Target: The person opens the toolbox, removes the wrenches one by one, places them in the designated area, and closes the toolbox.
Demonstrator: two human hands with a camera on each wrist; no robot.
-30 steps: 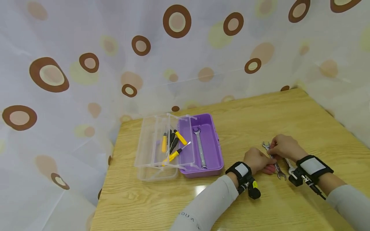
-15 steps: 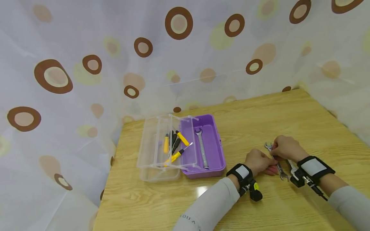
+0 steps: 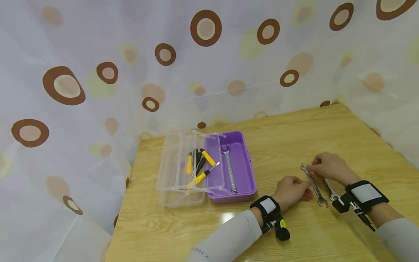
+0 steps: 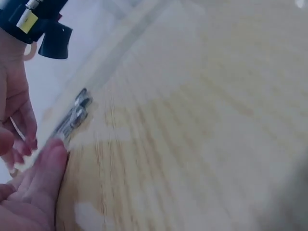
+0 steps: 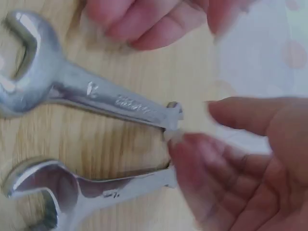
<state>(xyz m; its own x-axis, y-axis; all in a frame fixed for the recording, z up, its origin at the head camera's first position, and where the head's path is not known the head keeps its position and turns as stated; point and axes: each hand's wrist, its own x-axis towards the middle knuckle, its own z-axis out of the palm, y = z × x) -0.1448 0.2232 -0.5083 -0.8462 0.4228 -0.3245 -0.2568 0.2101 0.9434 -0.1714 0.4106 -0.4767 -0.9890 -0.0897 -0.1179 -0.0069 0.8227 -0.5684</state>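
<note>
Two silver open-ended wrenches lie side by side on the wooden table in the head view, a left wrench [image 3: 315,187] and a right wrench [image 3: 330,189]. My right hand [image 3: 332,169] is over their far ends. In the right wrist view its fingertips [image 5: 180,149] are right at the ends of both wrenches, with the thumb [image 5: 236,113] held apart. My left hand [image 3: 289,193] rests low over the table just left of the left wrench, fingers loosely bent and holding nothing. The left wrist view shows its fingers [image 4: 50,166] near the wrench ends [image 4: 77,115].
Left of my hands stands a purple toolbox [image 3: 250,182] with another wrench [image 3: 230,169] lying inside. Its clear tray [image 3: 168,171] is swung out to the left and holds several yellow and black screwdrivers [image 3: 199,178]. A patterned curtain [image 3: 229,65] closes off the back.
My left hand has drawn back slightly to the left, away from the left wrench, which stays on the table. My right hand remains at the wrenches' far ends, its thumb and fingers parted.
</note>
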